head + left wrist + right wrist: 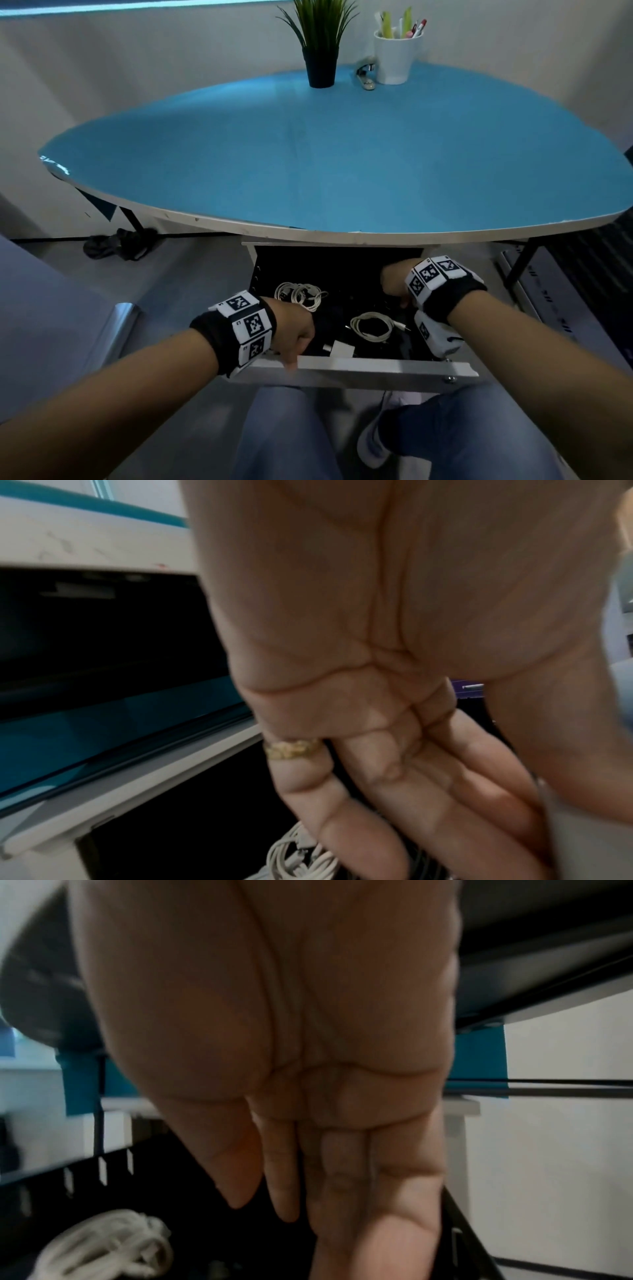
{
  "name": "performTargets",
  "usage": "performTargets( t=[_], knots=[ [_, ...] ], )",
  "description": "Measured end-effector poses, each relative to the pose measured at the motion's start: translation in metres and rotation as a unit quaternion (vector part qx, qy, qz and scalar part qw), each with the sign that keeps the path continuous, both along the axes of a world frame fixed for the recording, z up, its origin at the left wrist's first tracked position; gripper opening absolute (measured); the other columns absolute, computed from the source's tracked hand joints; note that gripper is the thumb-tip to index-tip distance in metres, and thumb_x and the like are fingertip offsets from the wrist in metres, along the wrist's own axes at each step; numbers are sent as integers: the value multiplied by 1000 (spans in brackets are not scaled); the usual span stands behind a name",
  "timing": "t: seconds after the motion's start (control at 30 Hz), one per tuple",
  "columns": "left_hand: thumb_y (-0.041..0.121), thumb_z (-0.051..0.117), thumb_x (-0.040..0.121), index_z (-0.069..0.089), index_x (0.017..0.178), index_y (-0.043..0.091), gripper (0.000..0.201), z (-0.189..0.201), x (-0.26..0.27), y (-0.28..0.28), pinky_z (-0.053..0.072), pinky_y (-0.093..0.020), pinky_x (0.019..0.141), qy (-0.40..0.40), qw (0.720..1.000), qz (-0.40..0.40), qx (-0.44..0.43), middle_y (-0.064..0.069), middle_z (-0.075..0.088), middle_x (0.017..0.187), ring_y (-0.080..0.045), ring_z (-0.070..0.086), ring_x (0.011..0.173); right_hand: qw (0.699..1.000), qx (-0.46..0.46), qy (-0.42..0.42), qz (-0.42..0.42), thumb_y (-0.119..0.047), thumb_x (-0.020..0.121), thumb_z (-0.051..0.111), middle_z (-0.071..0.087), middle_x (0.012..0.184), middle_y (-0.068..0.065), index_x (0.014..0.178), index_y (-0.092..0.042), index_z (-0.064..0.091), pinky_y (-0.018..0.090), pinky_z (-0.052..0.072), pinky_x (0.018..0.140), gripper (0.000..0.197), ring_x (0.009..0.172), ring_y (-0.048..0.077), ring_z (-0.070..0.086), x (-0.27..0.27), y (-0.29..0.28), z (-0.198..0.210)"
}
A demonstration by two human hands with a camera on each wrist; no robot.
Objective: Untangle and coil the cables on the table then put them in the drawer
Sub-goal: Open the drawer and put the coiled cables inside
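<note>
The drawer under the table stands pulled out, dark inside. Two coiled white cables lie in it, one at the back left and one in the middle, with a small white adapter near the front. My left hand grips the top edge of the drawer front, fingers inside and thumb outside. In the left wrist view the left hand's fingers hang over a white coil. My right hand reaches into the back right of the drawer. Its fingers point straight down, holding nothing, beside a white coil.
On the blue tabletop only a potted plant, a stapler and a white cup of pens stand at the far edge. My knees sit just below the drawer. A chrome chair part is at the left.
</note>
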State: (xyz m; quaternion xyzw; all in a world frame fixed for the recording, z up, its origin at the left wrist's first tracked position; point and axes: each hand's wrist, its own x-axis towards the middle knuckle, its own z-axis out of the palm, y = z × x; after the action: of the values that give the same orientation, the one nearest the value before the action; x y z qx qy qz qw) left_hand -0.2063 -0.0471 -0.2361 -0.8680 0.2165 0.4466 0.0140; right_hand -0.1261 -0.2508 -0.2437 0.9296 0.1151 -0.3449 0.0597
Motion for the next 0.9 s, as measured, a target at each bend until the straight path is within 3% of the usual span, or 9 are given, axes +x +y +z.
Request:
performTargets(
  t=[0.07,0.17,0.3,0.4,0.47,0.53,0.73,0.83,0.9],
  knots=[
    [21,75,77,47,65,21,29,1,3,-1,36,-19,52,-24,1000,0,5,4,53,73,-14,49,75,999,31,-17,-5,-15,94,43,64,110,12,101,-11,61,27,42,60,19,100,27,61,-6,8,14],
    [21,70,81,46,68,21,27,3,7,1,34,-21,52,-75,997,1,7,7,49,70,-16,48,77,997,59,-35,-34,-19,94,45,66,106,9,106,-8,64,26,41,72,25,90,23,59,-18,12,21],
    [21,65,85,55,87,17,11,7,9,8,36,-27,66,-155,988,1,-8,-3,56,90,-18,48,81,988,128,-70,-51,-25,90,52,66,100,9,104,-7,65,27,45,69,26,88,23,61,-33,12,25],
    [25,62,87,59,98,13,16,6,7,13,40,-29,68,-231,973,29,-6,-7,61,103,-24,56,89,980,169,-87,-63,-28,90,53,59,94,7,100,-7,58,27,42,65,24,83,23,55,-41,16,20],
    [26,58,89,57,98,13,15,3,3,16,43,-33,70,-285,957,48,-2,-6,60,107,-26,58,95,975,193,-83,-76,-29,91,52,55,82,4,96,-10,52,25,41,55,19,74,21,54,-49,17,20],
    [25,52,91,57,96,14,13,-3,-1,18,46,-36,73,-323,943,72,5,-8,61,108,-28,59,96,974,195,-78,-88,-30,91,51,55,73,3,98,-8,58,24,42,52,24,67,19,54,-55,16,16],
    [34,53,89,55,118,12,37,-21,-3,32,47,-34,81,-294,932,210,22,-11,59,119,-29,58,106,976,160,-93,-112,-33,91,52,61,118,13,115,-5,57,31,45,83,37,106,28,58,-66,8,-2],
    [36,59,86,46,129,9,53,-38,1,41,46,-38,95,-280,912,297,-42,-13,54,128,-29,53,115,962,175,-111,-177,-32,93,50,50,135,17,130,2,45,32,42,94,49,122,30,50,-69,4,-14],
    [33,65,83,39,135,6,63,-48,1,41,40,-35,102,-276,883,362,-114,-14,48,135,-29,48,122,939,215,-110,-245,-31,94,49,31,148,18,142,3,24,34,36,102,64,132,31,39,-70,5,-23]
  ],
)
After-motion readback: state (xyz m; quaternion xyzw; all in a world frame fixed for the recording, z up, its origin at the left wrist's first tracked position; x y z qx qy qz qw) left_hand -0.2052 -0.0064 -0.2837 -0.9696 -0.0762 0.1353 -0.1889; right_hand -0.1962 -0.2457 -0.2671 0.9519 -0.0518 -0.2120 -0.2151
